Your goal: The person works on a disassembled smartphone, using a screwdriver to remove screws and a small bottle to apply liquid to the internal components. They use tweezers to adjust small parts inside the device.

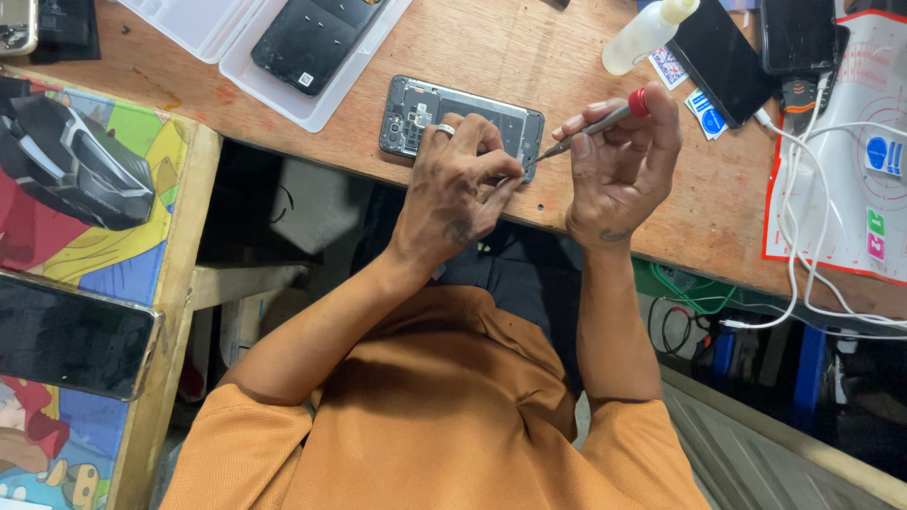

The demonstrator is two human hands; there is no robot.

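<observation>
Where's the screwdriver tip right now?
In the head view, the screwdriver is in the right hand, its tip at the near right corner of the opened phone, beside the left hand.

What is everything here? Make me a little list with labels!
Left hand: the left hand presses down on the opened phone.
Right hand: the right hand holds a screwdriver with a red cap, tip at the phone's corner.
Surface: a wooden workbench.
Nearby: a small plastic bottle, white cables, a clear tray with a black phone back.
</observation>
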